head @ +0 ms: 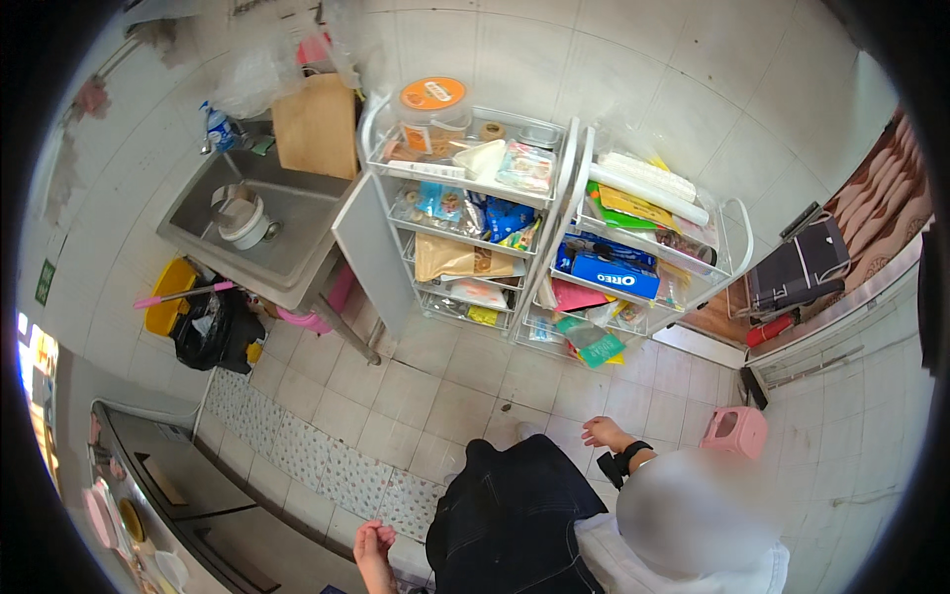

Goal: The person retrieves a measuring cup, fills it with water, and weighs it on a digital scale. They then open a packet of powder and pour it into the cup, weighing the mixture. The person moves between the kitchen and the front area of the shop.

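Low in the picture, my left hand [375, 546] hangs with its fingers loosely curled and no object seen in it, between the steel counter unit [223, 512] and my dark trousers [512, 512]. My right hand [605, 433] is held out over the tiled floor [460, 405], palm partly showing, fingers a little apart and nothing in them. A black band with a dark device [614, 466] is around that wrist. Ahead stand two white wire shelf carts, a left one [475, 182] and a right one [649, 241], filled with packets, bags and a blue Oreo box [607, 278].
A steel sink [297, 223] holding a white container [245, 226] stands at the left, a wooden board [315, 126] behind it. Below are a black bin bag [211, 334] and a yellow bin [165, 293]. At the right are a pink stool [735, 432] and a folded dark chair [798, 263] by a curtain.
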Demonstrator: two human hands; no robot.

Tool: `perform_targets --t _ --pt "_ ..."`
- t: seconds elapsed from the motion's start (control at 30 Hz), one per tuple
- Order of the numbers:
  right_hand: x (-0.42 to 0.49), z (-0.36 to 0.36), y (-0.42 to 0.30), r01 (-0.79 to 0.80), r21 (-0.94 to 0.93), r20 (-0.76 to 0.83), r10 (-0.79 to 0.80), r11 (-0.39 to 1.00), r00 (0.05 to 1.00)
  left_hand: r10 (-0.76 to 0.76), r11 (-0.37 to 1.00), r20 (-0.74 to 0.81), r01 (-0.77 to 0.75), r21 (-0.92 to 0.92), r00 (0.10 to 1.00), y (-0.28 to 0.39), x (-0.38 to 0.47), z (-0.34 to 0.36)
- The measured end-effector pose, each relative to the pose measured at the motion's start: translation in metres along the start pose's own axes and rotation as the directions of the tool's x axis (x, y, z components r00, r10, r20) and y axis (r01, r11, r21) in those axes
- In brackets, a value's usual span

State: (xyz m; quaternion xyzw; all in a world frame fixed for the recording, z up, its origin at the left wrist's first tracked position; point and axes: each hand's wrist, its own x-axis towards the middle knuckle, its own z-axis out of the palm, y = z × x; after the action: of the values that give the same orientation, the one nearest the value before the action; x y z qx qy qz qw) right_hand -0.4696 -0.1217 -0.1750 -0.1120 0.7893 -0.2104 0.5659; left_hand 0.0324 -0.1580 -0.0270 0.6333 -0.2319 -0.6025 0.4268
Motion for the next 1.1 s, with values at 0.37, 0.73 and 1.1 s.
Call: perform_targets --t 0.37,0.73,1.1 --pt "0.164 -0.099 0.017 -0.078 0.414 -0.157 0.155 0.907 0.975 -0.177 0.984 -0.185 0.173 -0.033 0.967 -0.002 -0.026 0.068" --pt "0.371 -0.129 0.106 -0.046 0.891 -0.059 0.215 0.452 0.975 -0.482 0.788 -0.175 0.512 0.34 0.858 -0.062 -0.02 0.185" --pt "0.38 -0.143 0.116 0.177 0.942 -0.231 0.17 0.286 0.958 -0.447 0.8 -0.084 0.44 0.408 0.89 -0.075 -0.007 0.207"
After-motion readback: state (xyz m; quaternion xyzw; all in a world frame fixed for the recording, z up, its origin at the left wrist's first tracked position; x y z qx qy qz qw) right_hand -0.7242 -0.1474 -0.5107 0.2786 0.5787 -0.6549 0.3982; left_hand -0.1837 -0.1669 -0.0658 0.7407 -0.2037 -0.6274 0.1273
